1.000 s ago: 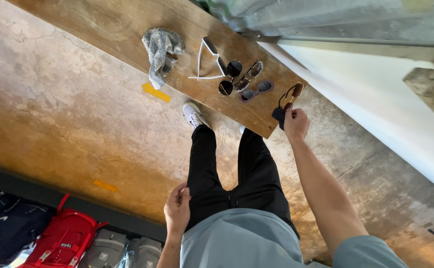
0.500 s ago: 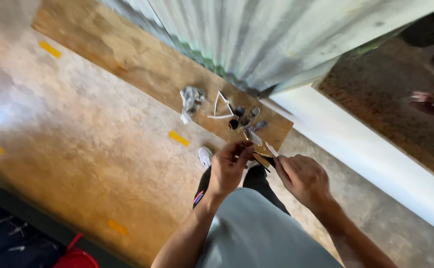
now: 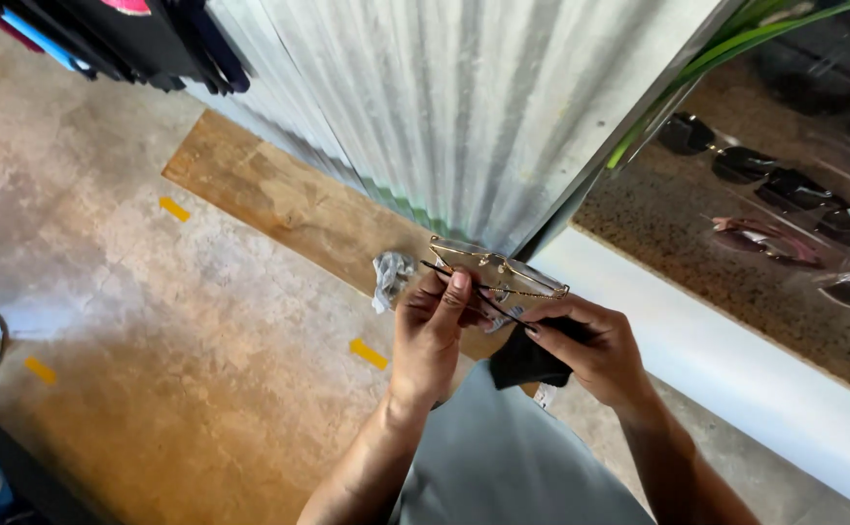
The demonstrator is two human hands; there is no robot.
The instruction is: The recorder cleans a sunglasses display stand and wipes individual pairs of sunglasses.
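Corrugated metal wall rose behind; left hand pinched gold-framed glasses, right hand gripped dark cloth; wiping gently seemed wisest.

a pair of glasses with a thin gold-coloured metal frame and pale, near-clear lenses is held up in mid-air, lens fronts tilted upward and facing away. the frame runs slantwise from upper left to lower right. one slim dark temple arm is folded out, crossing below the lenses. the left hand pinches the frame's left end with thumb and fingers. the right hand grips the right end together with a black cloth, bunched under the fingers; it seems to touch the right lens, though that contact is hard to make out.
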